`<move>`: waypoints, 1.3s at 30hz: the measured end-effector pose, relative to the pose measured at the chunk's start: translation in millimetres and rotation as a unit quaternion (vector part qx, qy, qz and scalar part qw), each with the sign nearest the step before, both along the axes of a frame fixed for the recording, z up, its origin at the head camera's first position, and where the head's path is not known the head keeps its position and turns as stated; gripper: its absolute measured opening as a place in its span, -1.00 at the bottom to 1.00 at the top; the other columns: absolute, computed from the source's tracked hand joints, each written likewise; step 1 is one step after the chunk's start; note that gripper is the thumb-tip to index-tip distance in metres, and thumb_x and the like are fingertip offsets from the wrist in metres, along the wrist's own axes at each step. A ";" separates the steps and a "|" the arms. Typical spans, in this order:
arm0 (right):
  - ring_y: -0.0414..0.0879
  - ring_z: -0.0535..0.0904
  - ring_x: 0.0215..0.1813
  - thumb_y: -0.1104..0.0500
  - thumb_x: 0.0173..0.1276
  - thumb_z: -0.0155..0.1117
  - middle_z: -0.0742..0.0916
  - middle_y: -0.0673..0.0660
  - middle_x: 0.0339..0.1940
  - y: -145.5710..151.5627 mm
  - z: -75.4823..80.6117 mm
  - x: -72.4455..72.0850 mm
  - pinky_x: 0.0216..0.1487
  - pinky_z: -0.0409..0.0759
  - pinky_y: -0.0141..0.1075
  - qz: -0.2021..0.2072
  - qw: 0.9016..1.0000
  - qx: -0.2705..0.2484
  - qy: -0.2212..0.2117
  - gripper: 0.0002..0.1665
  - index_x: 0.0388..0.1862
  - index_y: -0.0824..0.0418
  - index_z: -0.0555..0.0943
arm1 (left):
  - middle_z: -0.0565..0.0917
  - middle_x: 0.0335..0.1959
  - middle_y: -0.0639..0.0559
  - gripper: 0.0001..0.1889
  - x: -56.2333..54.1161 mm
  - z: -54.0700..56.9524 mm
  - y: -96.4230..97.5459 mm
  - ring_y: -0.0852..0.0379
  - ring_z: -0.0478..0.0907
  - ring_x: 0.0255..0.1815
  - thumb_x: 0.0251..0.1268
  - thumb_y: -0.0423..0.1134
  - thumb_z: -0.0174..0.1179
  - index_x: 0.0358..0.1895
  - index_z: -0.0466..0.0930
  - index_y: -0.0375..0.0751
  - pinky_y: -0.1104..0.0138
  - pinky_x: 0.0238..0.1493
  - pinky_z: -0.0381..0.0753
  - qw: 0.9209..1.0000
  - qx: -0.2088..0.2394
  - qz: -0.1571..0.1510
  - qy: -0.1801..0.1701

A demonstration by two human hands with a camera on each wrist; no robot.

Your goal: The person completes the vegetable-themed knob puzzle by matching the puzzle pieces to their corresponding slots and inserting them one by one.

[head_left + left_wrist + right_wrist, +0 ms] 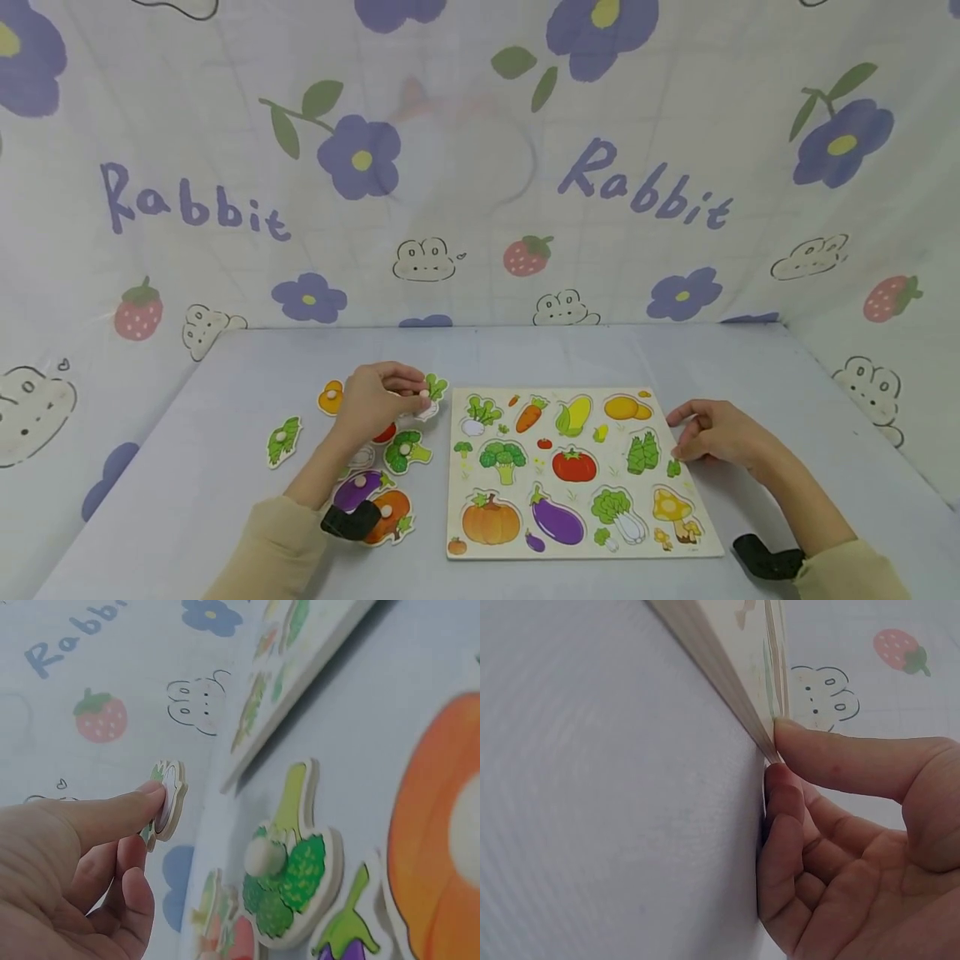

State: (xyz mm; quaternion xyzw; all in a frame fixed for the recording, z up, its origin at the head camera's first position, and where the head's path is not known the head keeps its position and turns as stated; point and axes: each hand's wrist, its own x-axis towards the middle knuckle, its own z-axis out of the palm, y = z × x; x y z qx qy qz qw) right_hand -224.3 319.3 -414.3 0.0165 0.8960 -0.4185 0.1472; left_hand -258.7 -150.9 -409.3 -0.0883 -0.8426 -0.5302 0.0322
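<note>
My sleeves (266, 546) lead in from the near side. My right hand (716, 429) grips the board's (611, 446) right edge, thumb uppermost, fingers curled. Farther over the desk (562, 358), my left hand (378, 396) pinches the radish (435, 390) beside the board's far left corner.

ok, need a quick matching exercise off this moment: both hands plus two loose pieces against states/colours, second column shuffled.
1. left hand
2. broccoli piece
3. right hand
4. pumpkin piece

A. touching the right edge of the puzzle board
B. mostly orange
C. pinching a white-and-green piece
D. mostly green

Pairs: 1-C, 2-D, 3-A, 4-B
</note>
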 end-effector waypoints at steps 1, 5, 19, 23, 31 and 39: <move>0.00 0.48 -0.36 0.31 0.09 0.49 0.59 0.13 -0.46 0.0 0.1 0.2 -0.37 0.45 -0.23 0.000 1.000 -0.001 -0.001 -0.42 0.08 0.39 0.48 | 0.75 -0.32 0.03 -0.74 1.1 1.3 1.3 0.09 0.65 -0.26 0.05 -0.30 0.51 -0.16 0.72 -0.19 0.32 -0.27 0.63 1.000 -0.001 0.000 0.002; -0.01 0.48 -0.36 0.31 0.09 0.48 0.59 0.13 -0.46 -0.1 -0.5 0.5 -0.37 0.45 -0.23 0.000 1.000 -0.002 0.000 -0.43 0.08 0.39 0.48 | 0.75 -0.31 0.01 -0.73 4.7 4.5 8.1 0.09 0.64 -0.26 0.03 -0.32 0.52 -0.16 0.72 -0.19 0.30 -0.24 0.63 1.000 0.009 -0.006 -0.001; 0.00 0.48 -0.38 0.32 0.08 0.49 0.59 0.13 -0.47 0.3 -0.7 0.5 -0.40 0.47 -0.23 0.006 1.000 -0.005 0.006 -0.43 0.06 0.40 0.48 | 0.75 -0.33 0.06 -0.75 8.7 -1.1 28.5 0.09 0.63 -0.26 0.03 -0.37 0.50 -0.19 0.72 -0.14 0.32 -0.31 0.61 0.999 0.022 -0.035 -0.015; -0.01 0.51 -0.40 0.33 0.08 0.49 0.59 0.14 -0.47 -1.5 0.5 1.0 -0.39 0.54 -0.22 -0.001 1.000 -0.002 0.004 -0.44 0.06 0.40 0.49 | 0.75 -0.30 -0.02 -0.74 7.7 -2.3 35.4 0.09 0.65 -0.27 0.02 -0.37 0.51 -0.19 0.72 -0.16 0.30 -0.29 0.63 0.998 0.026 -0.053 -0.010; -0.01 0.54 -0.44 0.35 0.06 0.48 0.59 0.14 -0.49 -6.2 2.1 2.6 -0.40 0.59 -0.20 -0.008 1.000 0.001 0.009 -0.44 0.05 0.42 0.49 | 0.72 -0.37 0.07 -0.75 2.1 -7.4 48.3 0.12 0.64 -0.33 -0.02 -0.36 0.54 -0.23 0.72 -0.14 0.28 -0.31 0.61 0.998 -0.001 -0.059 -0.017; -0.02 0.52 -0.44 0.35 0.08 0.47 0.58 0.15 -0.48 -6.2 2.6 3.0 -0.41 0.56 -0.20 -0.012 1.000 -0.001 -0.001 -0.43 0.06 0.41 0.47 | 0.74 -0.34 -0.01 -0.76 -1.3 -10.9 56.4 0.14 0.65 -0.34 0.01 -0.38 0.51 -0.21 0.71 -0.22 0.28 -0.24 0.60 0.995 -0.009 -0.094 -0.010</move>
